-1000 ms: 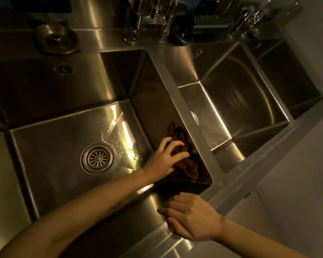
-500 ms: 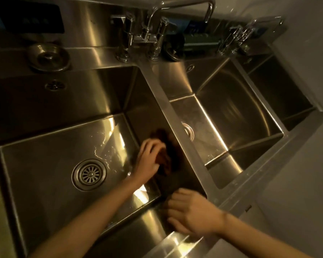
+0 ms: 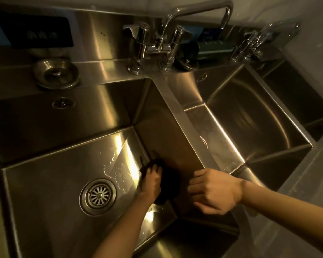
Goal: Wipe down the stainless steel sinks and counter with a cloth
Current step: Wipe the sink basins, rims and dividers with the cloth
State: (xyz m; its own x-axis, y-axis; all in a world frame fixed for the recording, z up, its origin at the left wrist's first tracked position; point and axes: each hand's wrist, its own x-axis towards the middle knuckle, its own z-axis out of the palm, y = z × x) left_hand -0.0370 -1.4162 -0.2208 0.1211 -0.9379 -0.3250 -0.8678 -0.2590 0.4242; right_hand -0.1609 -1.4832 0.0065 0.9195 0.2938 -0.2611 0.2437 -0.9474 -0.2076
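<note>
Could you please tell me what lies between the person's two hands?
The dark cloth lies there, pressed down by the left hand, left of the right hand; the head view shows it.

The sink is shiny silver with a yellow-gold glow and bright white streaks. The cloth is dark brown, almost black. The drain is silver, with dark slots spread out like wheel spokes. A small vent has a star of tiny holes. The lid is silver with round rings. The taps are bright silver. The panel is black with pale signs. A box is blue.
</note>
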